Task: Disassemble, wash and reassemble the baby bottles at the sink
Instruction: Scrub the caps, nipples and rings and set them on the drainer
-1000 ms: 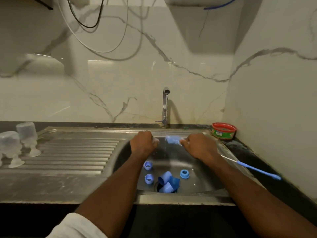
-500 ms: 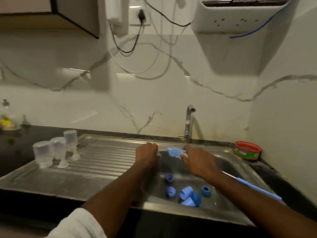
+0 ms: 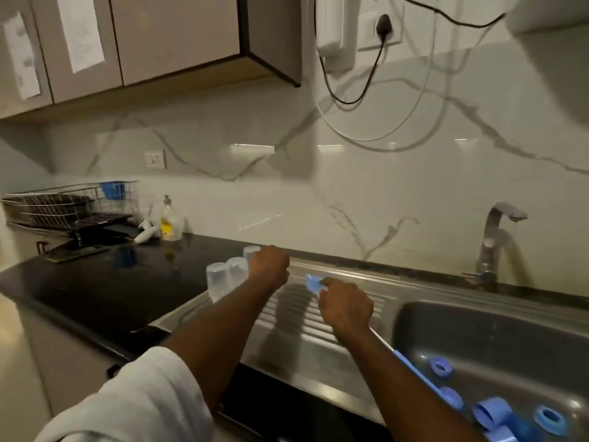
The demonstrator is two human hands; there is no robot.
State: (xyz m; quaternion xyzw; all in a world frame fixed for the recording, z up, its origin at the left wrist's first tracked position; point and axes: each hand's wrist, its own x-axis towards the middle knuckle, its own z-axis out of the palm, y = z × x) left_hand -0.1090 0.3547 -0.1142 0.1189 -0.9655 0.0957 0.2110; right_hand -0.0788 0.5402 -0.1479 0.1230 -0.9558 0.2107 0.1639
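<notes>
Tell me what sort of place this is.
Most likely a home kitchen: a steel sink with a tap, a wire dish rack on the dark counter, and wall cabinets above.

Bottles [image 3: 227, 275] stand on drainboard's [image 3: 306, 339] left edge; collars [image 3: 441, 366] & caps [image 3: 492, 413] in sink basin [image 3: 497, 333], right; faucet [image 3: 495, 240] behind.

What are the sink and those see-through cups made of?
The sink looks like brushed stainless steel: grey, dull shine, pressed ridges on its drainboard. The upturned bottle caps seem to be frosted, translucent plastic, though glass can't be ruled out.
</notes>
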